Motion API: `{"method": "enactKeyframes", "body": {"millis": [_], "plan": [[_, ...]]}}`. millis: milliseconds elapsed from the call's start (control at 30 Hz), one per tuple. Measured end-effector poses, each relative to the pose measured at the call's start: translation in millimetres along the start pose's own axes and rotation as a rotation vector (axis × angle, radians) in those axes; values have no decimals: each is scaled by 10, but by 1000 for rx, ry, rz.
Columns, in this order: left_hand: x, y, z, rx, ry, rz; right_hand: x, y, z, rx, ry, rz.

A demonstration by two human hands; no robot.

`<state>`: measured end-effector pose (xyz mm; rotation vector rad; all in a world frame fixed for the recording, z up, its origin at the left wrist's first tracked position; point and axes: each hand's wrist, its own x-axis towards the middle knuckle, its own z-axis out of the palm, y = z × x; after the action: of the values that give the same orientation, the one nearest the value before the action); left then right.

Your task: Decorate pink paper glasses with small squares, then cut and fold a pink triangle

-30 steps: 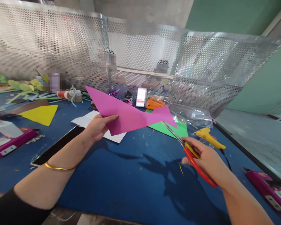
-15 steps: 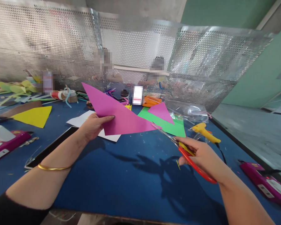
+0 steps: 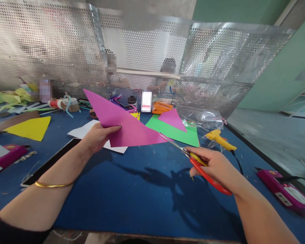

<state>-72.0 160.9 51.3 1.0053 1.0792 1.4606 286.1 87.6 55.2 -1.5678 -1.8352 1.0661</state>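
Note:
My left hand (image 3: 99, 137) pinches a pointed sheet of magenta craft paper (image 3: 127, 127) near its lower left edge, with the thumb on top. My right hand (image 3: 210, 164) is closed round the red and yellow handles of scissors (image 3: 202, 171). Their blades reach the narrow right tip of the magenta sheet and lie against it; how far the cut goes I cannot tell. Behind the tip, a green sheet (image 3: 173, 132) lies on the table with a smaller magenta piece (image 3: 174, 118) on top. A white sheet (image 3: 119, 147) lies partly hidden below my left hand.
A yellow hot glue gun (image 3: 222, 139) rests right of the scissors, near a purple power strip (image 3: 284, 189). At left are a yellow paper piece (image 3: 30, 128), a dark tablet-like slab (image 3: 51, 161) and another purple strip (image 3: 8, 157). A perforated metal screen (image 3: 147, 44) stands behind.
The scissor blades have moved slightly further in along the magenta sheet's right tip. The whole view has shifted a little; both hands keep their holds.

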Motion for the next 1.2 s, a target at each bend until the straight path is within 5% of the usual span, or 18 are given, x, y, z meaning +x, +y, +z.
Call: {"method": "enactKeyframes", "body": {"millis": [367, 667, 933, 1200], "plan": [[-20, 37, 37, -7, 41, -59, 18, 26, 29, -11, 12, -35], [-56, 196, -7, -72, 41, -301, 73, 13, 110, 19, 100, -32], [-197, 142, 67, -393, -69, -190, 97, 47, 250, 216, 213, -65], [-343, 152, 136, -501, 2, -65, 140, 5, 431, 382, 252, -104]]}}
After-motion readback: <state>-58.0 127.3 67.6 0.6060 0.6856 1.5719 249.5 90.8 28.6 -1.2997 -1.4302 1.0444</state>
